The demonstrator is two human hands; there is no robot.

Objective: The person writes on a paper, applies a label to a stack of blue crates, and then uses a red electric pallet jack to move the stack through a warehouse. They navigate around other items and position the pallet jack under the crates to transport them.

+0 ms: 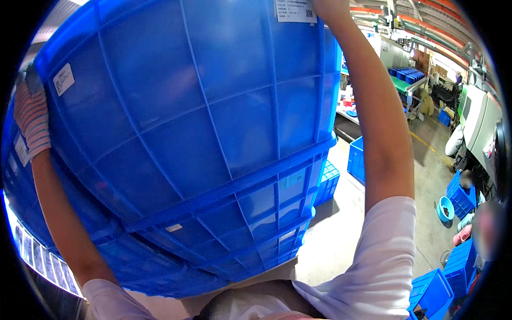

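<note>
Close in: big blue bin (176, 106) fills the view, atop stacked blue bins (213, 229). Left hand (33, 114), striped glove, at big bin's left edge; cannot tell if gripping. Right hand (332, 9) at upper right, cut off; finger state unclear. Farther right: light-blue bowl (441, 212) on floor (384, 234). Beyond: blue tubs (408, 74).

White sleeves (381, 250), striped, seemingly knitted glove (33, 114)
</note>
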